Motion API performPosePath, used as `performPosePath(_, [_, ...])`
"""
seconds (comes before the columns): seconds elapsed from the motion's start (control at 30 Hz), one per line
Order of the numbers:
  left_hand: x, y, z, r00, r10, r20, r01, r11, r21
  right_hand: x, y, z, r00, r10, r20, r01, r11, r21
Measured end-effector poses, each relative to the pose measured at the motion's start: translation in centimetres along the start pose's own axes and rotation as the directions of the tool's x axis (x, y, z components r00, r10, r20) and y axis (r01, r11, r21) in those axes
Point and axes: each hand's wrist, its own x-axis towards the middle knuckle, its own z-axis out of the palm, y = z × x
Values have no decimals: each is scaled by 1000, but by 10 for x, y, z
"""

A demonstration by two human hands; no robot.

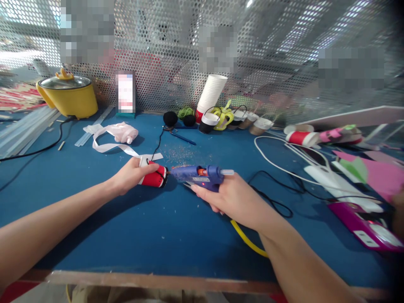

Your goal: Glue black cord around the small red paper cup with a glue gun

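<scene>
My left hand point(134, 174) is closed around a red paper cup point(151, 180) that lies on its side, its black-rimmed end facing right. A strand of black yarn point(157, 144) runs from the cup back to a dark yarn ball point(170, 118). In my right hand point(232, 195) is a blue hot glue gun point(189, 173) with a clear glue stick out of its back and a small red light on. Its nozzle points left and is at the cup's black end; whether it touches cannot be made out. Something pointed and metallic shows partly under the gun.
A yellow electric pot point(67, 97), a phone point(125, 92) and a crumpled white ribbon point(121, 134) are at the left. Stacked paper cups point(211, 94) and small yarn-handled cups point(208, 122) line the back. A magenta power strip point(362, 229) and cords lie right.
</scene>
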Motion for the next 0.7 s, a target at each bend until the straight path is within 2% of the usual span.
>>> performPosePath(0.43, [0,-2,-2,1000,11,16,-12,999,50,-3,-5,-2,999,34,15,-34,999,14])
performPosePath(0.7, [-1,1,-1,1000,17,12,-18,999,47,-5,-6,-2,1000,13,17,-14,1000,26])
